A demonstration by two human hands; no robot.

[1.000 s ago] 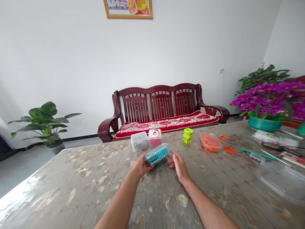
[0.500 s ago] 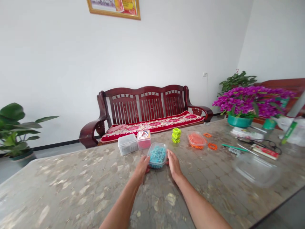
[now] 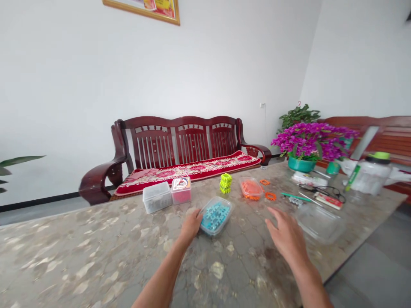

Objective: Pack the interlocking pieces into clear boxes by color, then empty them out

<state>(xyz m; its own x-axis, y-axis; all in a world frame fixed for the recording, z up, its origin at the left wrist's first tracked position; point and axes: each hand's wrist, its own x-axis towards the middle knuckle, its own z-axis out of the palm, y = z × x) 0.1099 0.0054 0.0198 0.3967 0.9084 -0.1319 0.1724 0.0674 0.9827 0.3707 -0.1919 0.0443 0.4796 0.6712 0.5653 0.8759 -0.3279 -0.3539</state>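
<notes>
A clear plastic box of blue pieces (image 3: pixel 215 216) rests on the patterned table (image 3: pixel 105 252), slightly turned. My left hand (image 3: pixel 192 223) grips its left edge. To the right, my right hand (image 3: pixel 284 233) hangs over the table with its fingers apart and nothing in it, close to a clear empty lid or tray (image 3: pixel 321 222). Behind the blue box stands a yellow-green stack of linked pieces (image 3: pixel 225 183). A clear box of orange pieces (image 3: pixel 251 188) is right of that stack, with an orange ring (image 3: pixel 270 196) beside it.
A greyish clear box (image 3: pixel 157 197) and a pink box (image 3: pixel 181 191) stand at the back left. Farther right are a green pen (image 3: pixel 294 196), glasses (image 3: pixel 334 194), a red-and-white packet (image 3: pixel 329 200), purple flowers in a teal pot (image 3: pixel 301 164) and a large bottle (image 3: pixel 372 173).
My right hand has let go of the blue box and moved right, its fingers spreading. The box has turned a little in my left hand. The view has swung to the right.
</notes>
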